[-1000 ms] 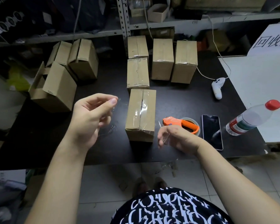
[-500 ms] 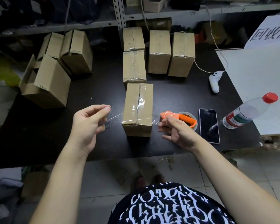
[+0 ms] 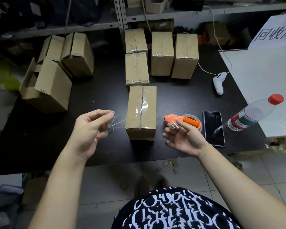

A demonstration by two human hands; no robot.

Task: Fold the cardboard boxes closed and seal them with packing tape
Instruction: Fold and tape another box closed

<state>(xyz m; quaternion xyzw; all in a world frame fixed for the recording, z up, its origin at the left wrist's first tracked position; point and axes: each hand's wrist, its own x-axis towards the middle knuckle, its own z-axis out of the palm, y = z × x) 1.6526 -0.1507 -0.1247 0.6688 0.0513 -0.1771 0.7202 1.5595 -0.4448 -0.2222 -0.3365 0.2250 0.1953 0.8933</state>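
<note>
A black table (image 3: pixel 97 90) is seen from above, from the head of a person standing at its near edge. At far left, several open cardboard boxes (image 3: pixel 53 86) sit in a cluster with their flaps loose. Left of centre, the left hand (image 3: pixel 91 129) hovers over the table. Its thumb and fingertips pinch one end of a strip of clear tape (image 3: pixel 119 123), and its other fingers curl inward. The thin, twisted strip runs right to the near left edge of a closed box (image 3: pixel 134 109). This box stands mid-table near the front, with clear tape along its top seam. Behind it, four more taped boxes (image 3: pixel 163 53) stand close together.

Just right of the closed box, the right hand (image 3: pixel 183 138) is held palm up. Its thumb and forefinger pinch a crumpled bit of clear tape (image 3: pixel 174 126), and the remaining fingers are loosely spread. Whether this bit joins the strip cannot be told. Just behind that hand lies an orange tape dispenser (image 3: pixel 188 120). To its right is a dark phone (image 3: pixel 214 128), and farther back a white controller (image 3: pixel 219 81). Farthest right is a red-capped water bottle (image 3: pixel 253 114).
</note>
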